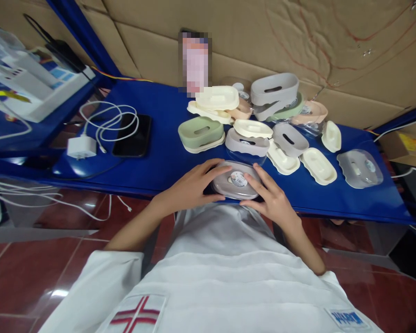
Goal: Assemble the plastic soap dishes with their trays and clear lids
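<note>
A grey oval soap dish (225, 181) with a clear cover and a round white label lies at the table's front edge, close to my body. My left hand (197, 185) grips its left end, with thumb and fingers on opposite sides. From the right, my right hand (271, 196) clasps the other end, one finger resting on top near the label. Just behind it sits a grey dish body (246, 144) with a cream tray (253, 128) on top. A green dish body (201, 132) rests on a cream tray to the left.
More dish parts in cream, grey, green and peach are heaped at the back, including a grey body (275, 88). A covered grey dish (358, 170) lies far right. On the left are a black phone (138, 136), a white charger (81, 147) and its coiled cable on the blue table (162, 115).
</note>
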Tool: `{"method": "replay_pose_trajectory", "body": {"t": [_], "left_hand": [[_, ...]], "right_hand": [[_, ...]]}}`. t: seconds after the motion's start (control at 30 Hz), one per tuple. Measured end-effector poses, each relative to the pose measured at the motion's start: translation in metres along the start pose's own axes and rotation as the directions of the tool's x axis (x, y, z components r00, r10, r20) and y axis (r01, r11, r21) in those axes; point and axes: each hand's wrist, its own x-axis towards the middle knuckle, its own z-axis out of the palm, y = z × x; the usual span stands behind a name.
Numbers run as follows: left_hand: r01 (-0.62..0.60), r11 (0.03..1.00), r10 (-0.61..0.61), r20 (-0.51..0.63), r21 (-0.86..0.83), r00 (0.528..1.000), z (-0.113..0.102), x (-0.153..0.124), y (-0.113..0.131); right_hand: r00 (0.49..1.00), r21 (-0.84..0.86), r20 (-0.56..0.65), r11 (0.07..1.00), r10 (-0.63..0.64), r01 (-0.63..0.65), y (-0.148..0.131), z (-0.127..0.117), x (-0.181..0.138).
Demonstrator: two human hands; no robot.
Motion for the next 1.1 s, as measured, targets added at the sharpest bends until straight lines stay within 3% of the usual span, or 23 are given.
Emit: {"method": "replay_pose_trajectory", "body": {"t": [0.1,0.2,0.33,0.4,0.47,0.57,0.6,0.67,0.73,0.8,0.97,1.1], "left_hand": [[0.037,0.999,-0.037,-0.016,-0.016,0.999,0.001,0.000,0.000],[0.041,0.997,-0.044,-0.040,-0.059,0.998,-0.003,-0.002,-0.001],[0.034,0.997,-0.040,-0.103,-0.062,0.994,-0.022,-0.012,-0.003],[0.085,0.996,-0.087,-0.196,-0.017,0.977,-0.036,-0.020,-0.004],[0.163,0.987,-0.144,-0.376,0.017,0.915,-0.051,-0.027,-0.008],[0.334,0.941,-0.208,-0.685,0.054,0.698,-0.074,-0.031,-0.023],[0.403,0.912,-0.218,-0.741,0.078,0.636,-0.082,-0.031,-0.030],[0.524,0.839,-0.221,-0.790,0.145,0.572,-0.096,-0.026,-0.046],[0.611,0.774,-0.281,-0.774,0.166,0.567,-0.106,-0.018,-0.062],[0.648,0.742,-0.347,-0.728,0.174,0.592,-0.112,-0.011,-0.077],[0.572,0.793,-0.329,-0.644,0.209,0.691,-0.109,-0.001,-0.108],[0.564,0.796,-0.363,-0.571,0.220,0.736,-0.102,0.003,-0.117]], "right_hand": [[0.999,0.029,0.048,0.999,-0.014,0.013,0.001,0.000,0.002],[0.999,0.061,0.019,0.997,-0.044,0.043,0.004,0.001,0.002],[1.000,0.118,-0.005,0.993,0.022,-0.022,0.008,0.001,0.001],[0.998,0.121,0.017,0.990,0.065,-0.067,0.008,0.002,0.001],[0.996,0.098,0.028,0.991,0.089,-0.091,0.007,0.003,0.002],[0.989,0.015,-0.047,0.990,0.144,-0.143,0.008,0.009,0.005],[0.980,-0.019,-0.095,0.984,0.177,-0.179,0.008,0.011,0.006],[0.952,-0.071,-0.186,0.963,0.241,-0.258,0.011,0.014,0.009],[0.938,-0.101,-0.219,0.950,0.269,-0.296,0.015,0.016,0.013],[0.944,-0.118,-0.204,0.951,0.259,-0.286,0.019,0.016,0.017],[0.963,-0.126,-0.133,0.960,0.234,-0.251,0.023,0.016,0.023],[0.957,-0.155,-0.195,0.957,0.214,-0.245,0.021,0.016,0.022]]}}
